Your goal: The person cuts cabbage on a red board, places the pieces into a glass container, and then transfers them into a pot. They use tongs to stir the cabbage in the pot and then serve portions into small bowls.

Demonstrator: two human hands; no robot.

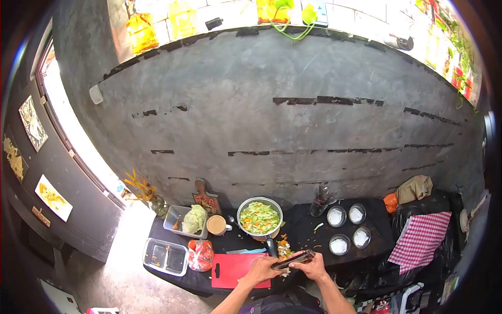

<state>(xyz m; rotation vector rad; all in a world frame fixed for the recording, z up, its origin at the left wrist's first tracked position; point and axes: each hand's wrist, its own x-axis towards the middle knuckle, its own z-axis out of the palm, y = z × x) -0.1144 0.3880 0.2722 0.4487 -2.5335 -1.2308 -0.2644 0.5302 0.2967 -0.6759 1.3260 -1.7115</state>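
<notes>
Hands: left hand (263,270) closed on the near-left end of a dark slim object (294,260); right hand (312,267) closed on its opposite end, thumb along the near side. Object held between the 2 hands, tilted up toward the right, glossy along its edge; exact identity cannot be told at this size. Position: in front of the pan handle (271,247), just right of the red cutting board (235,264), above a strip of orange and pale vegetable scraps (284,250) on the black-covered table (305,236). Pan (260,217): 1, light metal, holding chopped green and orange vegetables (259,216), handle pointing toward the person. Knife (246,251), light blue in part, lies along the far edge of the board. Left of the board: 1 plastic bag of red produce (201,256), then 1 clear container (151,255) with a divider. Behind these: 1 tub (171,220) with a pale green leafy head (194,219) in it, and 1 mug (216,225) of light brown liquid beside it. Right of the pan: 1 dark glass vessel (318,205) near the wall, then 4 small bowls (340,245) of white contents, nature not discernible, set in a 2 x 2 group.
</notes>
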